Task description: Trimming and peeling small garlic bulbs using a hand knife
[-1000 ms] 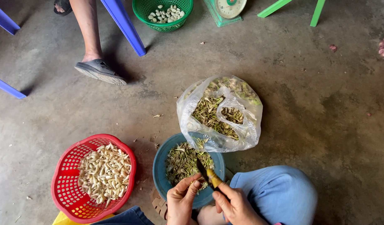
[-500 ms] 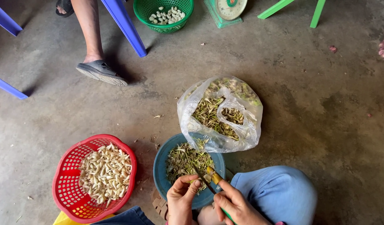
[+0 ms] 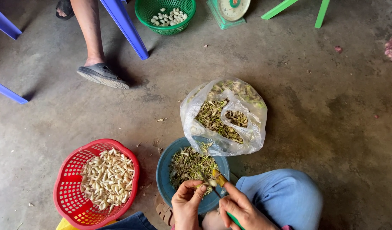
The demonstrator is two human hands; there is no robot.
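My left hand (image 3: 186,205) pinches a small pale clove (image 3: 212,183) over the blue bowl (image 3: 165,170), which holds greenish peel scraps (image 3: 191,165). My right hand (image 3: 240,209) grips a small knife (image 3: 220,181) with a yellow-and-green handle, its tip at the clove. To the left stands a red basket (image 3: 66,196) full of peeled pale cloves (image 3: 107,177). Just beyond the bowl lies an open clear plastic bag (image 3: 251,127) of green-brown husks.
My knee in blue cloth (image 3: 285,198) is at the lower right. Another person's leg and grey sandal (image 3: 102,76) stand at the top left between blue chair legs (image 3: 128,30). A green basket of cloves (image 3: 166,15), a green scale (image 3: 230,10) and green stool legs (image 3: 321,12) line the far edge.
Both hands have stayed over the blue bowl, with the knife shifting slightly at the clove. The other person's foot has not moved.
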